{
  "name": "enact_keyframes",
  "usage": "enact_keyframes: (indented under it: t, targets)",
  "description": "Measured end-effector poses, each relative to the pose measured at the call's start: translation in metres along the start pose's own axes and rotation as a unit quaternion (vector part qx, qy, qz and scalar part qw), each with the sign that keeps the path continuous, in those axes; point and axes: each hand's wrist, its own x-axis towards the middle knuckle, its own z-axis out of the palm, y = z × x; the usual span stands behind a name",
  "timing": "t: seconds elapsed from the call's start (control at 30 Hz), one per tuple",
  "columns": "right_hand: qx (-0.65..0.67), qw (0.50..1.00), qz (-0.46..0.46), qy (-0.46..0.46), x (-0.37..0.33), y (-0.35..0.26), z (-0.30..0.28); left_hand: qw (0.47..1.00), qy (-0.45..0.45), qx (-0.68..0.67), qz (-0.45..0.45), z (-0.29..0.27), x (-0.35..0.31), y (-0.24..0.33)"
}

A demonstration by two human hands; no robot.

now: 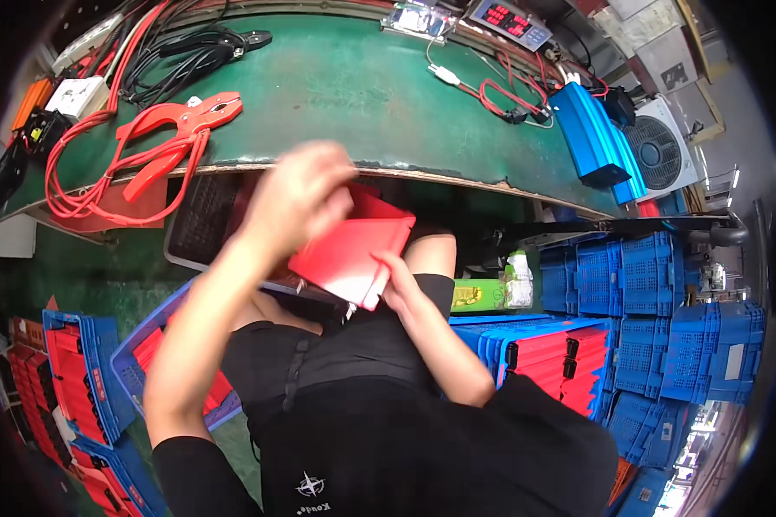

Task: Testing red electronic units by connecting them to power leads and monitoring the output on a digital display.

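Presently held: one red panel (345, 254), in the air above the person's lap, just off the middle of the near edge of the worktop (345, 95). Face flat and glossy; what looks like a narrow turned rim along its right side.

Right hand (398, 283): grasping the panel at its lower right corner, thumb on the face, remaining fingers mostly hidden. Left hand (306, 194): blurred, over the panel's upper left part; whether it touches or grips cannot be told.

Handling, as judged: light, since one hand bears it; stiff, as it shows no sag; rather slippery on the shiny face; liable to scuff more than break. Material uncertain. Best hold: opposite rims or corners, fingers beneath, thumb lightly on top.

Nearby: red clamp (185, 129), toward the worktop's near left corner; blue unit (588, 136), at its right end.
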Motion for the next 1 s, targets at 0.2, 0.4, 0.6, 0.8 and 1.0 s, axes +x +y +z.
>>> enact_keyframes:
  t: [0.2,0.4,0.6,0.8,1.0]
  targets:
    - [0.043,0.993,-0.083,-0.067,-0.113,0.027,-0.037,0.873,-0.108,-0.201,-0.432,0.027,-0.086,0.12]
    - [-0.05,0.953,-0.292,-0.057,-0.128,0.006,-0.043,0.82,-0.077,-0.359,-0.439,-0.015,-0.076,0.167]
    - [-0.697,0.485,-0.507,-0.15,-0.192,-0.105,0.029,0.952,-0.219,-0.017,-0.213,-0.044,-0.066,0.19]
    - [-0.811,0.457,-0.256,-0.26,-0.168,-0.053,0.083,0.94,-0.276,0.017,-0.199,-0.014,-0.084,0.188]
    - [-0.806,0.506,-0.226,-0.207,-0.123,-0.043,0.064,0.961,-0.073,-0.056,-0.26,-0.054,-0.032,0.128]
